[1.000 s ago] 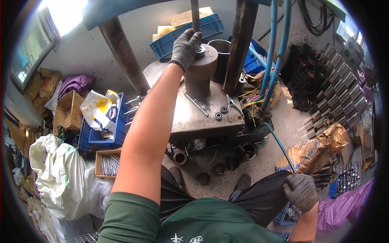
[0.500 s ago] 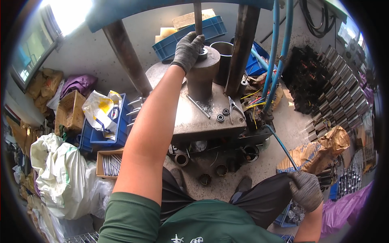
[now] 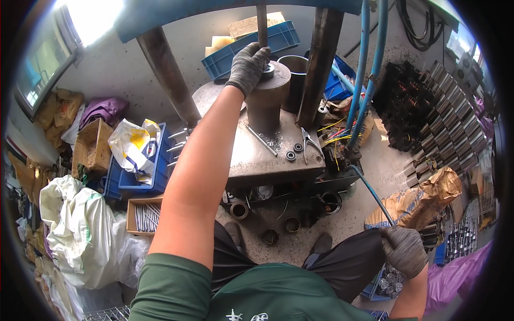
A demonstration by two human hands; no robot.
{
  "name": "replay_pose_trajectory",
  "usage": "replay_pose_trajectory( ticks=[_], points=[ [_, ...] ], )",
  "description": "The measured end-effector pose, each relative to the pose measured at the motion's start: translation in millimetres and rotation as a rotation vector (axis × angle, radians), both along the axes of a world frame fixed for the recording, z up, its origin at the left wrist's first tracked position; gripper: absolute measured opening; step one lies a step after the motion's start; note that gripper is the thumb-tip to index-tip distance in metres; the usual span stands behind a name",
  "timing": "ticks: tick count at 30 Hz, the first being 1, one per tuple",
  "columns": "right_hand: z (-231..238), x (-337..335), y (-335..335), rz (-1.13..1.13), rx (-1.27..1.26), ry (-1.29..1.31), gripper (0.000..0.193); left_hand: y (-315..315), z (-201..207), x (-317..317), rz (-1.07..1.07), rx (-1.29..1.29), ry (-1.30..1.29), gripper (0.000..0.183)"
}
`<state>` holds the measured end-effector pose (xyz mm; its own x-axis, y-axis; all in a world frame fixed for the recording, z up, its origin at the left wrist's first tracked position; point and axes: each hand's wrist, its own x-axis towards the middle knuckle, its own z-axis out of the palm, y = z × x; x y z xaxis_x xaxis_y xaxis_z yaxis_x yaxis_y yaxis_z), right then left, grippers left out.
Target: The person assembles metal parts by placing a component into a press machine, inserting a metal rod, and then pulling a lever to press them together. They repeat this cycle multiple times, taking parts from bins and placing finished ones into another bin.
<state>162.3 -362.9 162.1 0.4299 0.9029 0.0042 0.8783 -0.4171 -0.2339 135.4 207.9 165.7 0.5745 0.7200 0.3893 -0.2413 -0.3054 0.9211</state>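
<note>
My left hand (image 3: 249, 68), in a grey work glove, is raised at the lower end of an upright metal rod (image 3: 262, 25). Its fingers are closed around the rod. Just below sits a dark ring-shaped part (image 3: 267, 72) on top of a thick steel cylinder (image 3: 266, 101), partly hidden by the glove. My right hand (image 3: 405, 252), gloved too, is closed on the end of a long blue lever (image 3: 373, 195) beside my right thigh. On the metal press table (image 3: 251, 170) lie a short rod (image 3: 262, 140), two small bearings (image 3: 290, 155) and a pair of pliers (image 3: 306, 144).
Steel posts (image 3: 168, 75) flank the cylinder, and blue hoses (image 3: 361, 69) hang at the right. Blue crates (image 3: 140, 187), a white sack (image 3: 80, 230) and a carton of rods (image 3: 144, 216) crowd the left. Metal tubes (image 3: 455, 123) and a brown paper sack (image 3: 417, 200) stand right.
</note>
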Motion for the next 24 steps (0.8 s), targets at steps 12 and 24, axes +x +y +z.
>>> replay_pose_trajectory(
  ticks=[12,24],
  points=[
    [-4.0,3.4,-6.7,0.029,-0.046,-0.076,0.025,1.1,0.0,1.9,-0.018,-0.016,-0.007,0.025],
    [43.3,69.7,67.2,0.008,0.7,-0.542,0.025,-0.7,-2.3,1.6,0.029,0.037,-0.004,0.025]
  ],
)
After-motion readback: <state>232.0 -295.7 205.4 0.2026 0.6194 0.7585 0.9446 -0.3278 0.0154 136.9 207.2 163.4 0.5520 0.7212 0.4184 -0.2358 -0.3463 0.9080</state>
